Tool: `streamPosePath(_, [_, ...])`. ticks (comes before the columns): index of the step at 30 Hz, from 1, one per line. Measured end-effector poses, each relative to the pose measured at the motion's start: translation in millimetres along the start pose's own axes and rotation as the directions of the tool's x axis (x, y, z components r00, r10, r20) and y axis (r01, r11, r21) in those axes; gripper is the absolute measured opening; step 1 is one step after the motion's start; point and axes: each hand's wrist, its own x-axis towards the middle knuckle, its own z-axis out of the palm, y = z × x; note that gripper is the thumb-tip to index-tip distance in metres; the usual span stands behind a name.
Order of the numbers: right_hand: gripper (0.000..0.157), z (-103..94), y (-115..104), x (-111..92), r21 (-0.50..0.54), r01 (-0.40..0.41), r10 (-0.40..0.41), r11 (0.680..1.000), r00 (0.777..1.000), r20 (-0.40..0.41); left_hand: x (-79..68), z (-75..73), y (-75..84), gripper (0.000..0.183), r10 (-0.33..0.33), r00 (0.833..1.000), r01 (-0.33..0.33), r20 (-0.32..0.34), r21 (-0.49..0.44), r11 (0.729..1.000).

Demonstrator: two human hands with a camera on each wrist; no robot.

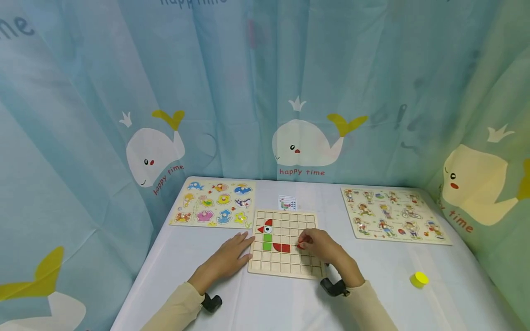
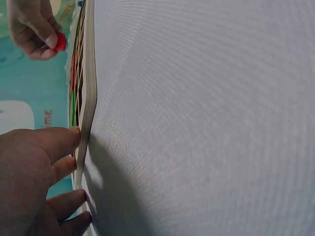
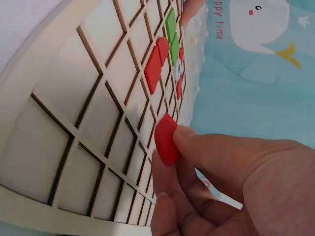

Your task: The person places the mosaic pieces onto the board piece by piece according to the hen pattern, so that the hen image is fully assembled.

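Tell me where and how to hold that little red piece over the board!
I'd pinch the red piece lightly near its right edge, coming from above and the right. It looks small and thin, so pinching there should leave its left end free over the wooden board.

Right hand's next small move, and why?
Probably lower the red piece into the bare cell just right of the red square. The right hand pinches it over the grid board, and the left hand touches the board's edge. The picture card is too small to confirm the cell.
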Motion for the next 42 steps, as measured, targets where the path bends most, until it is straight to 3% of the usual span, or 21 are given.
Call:
streamPosePath(6, [0.007, 13.5, 4.5, 4.2, -0.001, -0.006, 0.006, 1.0, 0.999, -0.032, 0.7, 1.1, -1.4, 0.058, 0.015, 1.0, -0.015, -0.003, 0.003, 1.0])
streamPosePath(12, [0.022, 24.7, 2.9, 4.2, -0.173, -0.105, 0.083, 0.979, 0.988, -0.132, 0.8, -0.9, -2.1, 0.059, 0.01, 1.0, -0.01, 0.0, 0.009, 1.0])
streamPosePath(16, [0.02, 30.0, -1.1, 2.5, -0.206, -0.128, 0.096, 0.97, 0.983, -0.156, 0.8, -1.4, -2.7, 0.058, 0.007, 1.0, -0.007, -0.004, 0.014, 1.0])
streamPosePath(22, [0.011, 33.1, -4.2, -1.3, -0.253, -0.063, 0.017, 0.965, 0.984, -0.18, 0.3, -1.5, -1.4, 0.059, 0.019, 1.0, -0.019, -0.008, 0.006, 1.0])
streamPosePath(26, [0.013, 31.8, -5.0, -4.8, -0.266, -0.007, -0.035, 0.964, 0.988, -0.152, 0.4, -0.7, -1.4, 0.059, 0.016, 1.0, -0.015, -0.009, 0.004, 1.0])
streamPosePath(31, [0.019, 32.7, -2.4, -7.1, -0.237, 0.036, -0.063, 0.971, 0.992, -0.105, 1.1, -0.2, -1.8, 0.059, 0.016, 1.0, -0.016, -0.008, 0.013, 1.0])
streamPosePath(42, [0.014, 32.6, 1.0, -4.4, -0.231, 0.096, -0.122, 0.968, 0.987, -0.102, 1.6, 0.5, -2.0, 0.059, 0.01, 1.0, -0.01, -0.007, 0.01, 1.0])
